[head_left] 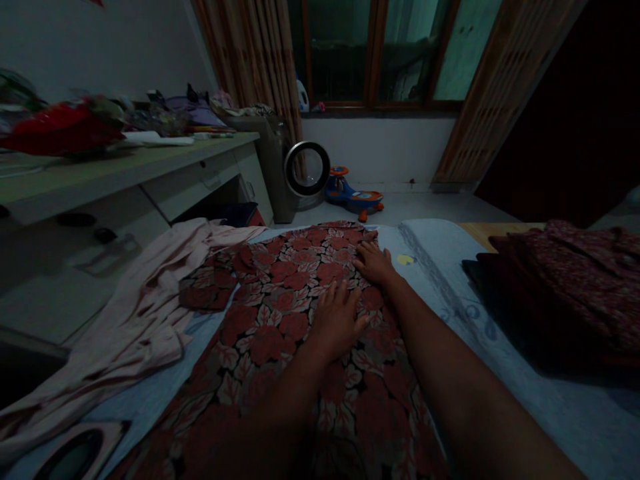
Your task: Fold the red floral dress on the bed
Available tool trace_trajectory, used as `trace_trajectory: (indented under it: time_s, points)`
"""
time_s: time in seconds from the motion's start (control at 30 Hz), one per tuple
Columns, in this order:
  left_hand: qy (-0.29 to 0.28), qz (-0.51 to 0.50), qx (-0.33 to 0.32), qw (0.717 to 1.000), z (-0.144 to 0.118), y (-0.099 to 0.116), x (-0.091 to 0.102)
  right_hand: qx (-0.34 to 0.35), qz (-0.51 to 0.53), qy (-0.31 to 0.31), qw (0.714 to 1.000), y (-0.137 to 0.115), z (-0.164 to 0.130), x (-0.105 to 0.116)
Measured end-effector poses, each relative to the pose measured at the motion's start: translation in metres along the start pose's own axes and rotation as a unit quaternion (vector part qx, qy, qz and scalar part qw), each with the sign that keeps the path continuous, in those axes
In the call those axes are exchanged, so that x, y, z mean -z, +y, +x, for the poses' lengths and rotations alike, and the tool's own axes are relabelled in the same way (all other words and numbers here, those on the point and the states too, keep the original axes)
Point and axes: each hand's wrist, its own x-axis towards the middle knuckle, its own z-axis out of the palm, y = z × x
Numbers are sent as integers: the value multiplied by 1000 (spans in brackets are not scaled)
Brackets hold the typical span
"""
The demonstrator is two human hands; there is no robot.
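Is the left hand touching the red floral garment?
Touching: the head view shows the left hand lying flat, palm down, on the red floral garment.

Dim rm: window (pixel 385 50) w/ curtains (pixel 260 60), cluttered desk (pixel 125 167) left, pale floor (pixel 430 203).

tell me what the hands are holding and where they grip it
Nothing is gripped: the left hand and right hand lie flat, palms down, on the red floral garment.
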Motion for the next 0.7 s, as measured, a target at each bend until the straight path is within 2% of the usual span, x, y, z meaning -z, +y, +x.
trace_trajectory:
  time_s: [0.13,0.2,0.3,0.4,0.5,0.6,0.7]
  points:
    - [69,-40,74,994,7,-10,11,18,39,94,995,3,4,8]
    - [89,-58,103,989,10,-16,13,30,48,106,993,4,7,9]
    - [96,-98,119,983,13,-25,13,44,40,67,996,5,8,7]
    - [94,-155,106,978,15,-29,12,39,22,29,999,4,5,3]
    - [91,-184,89,975,15,-31,14,29,3,16,999,1,1,3]
    - [78,-183,79,977,16,-31,16,28,-11,12,999,-1,-1,4]
    - [60,-139,82,985,14,-29,18,30,-9,9,999,-1,-2,4]
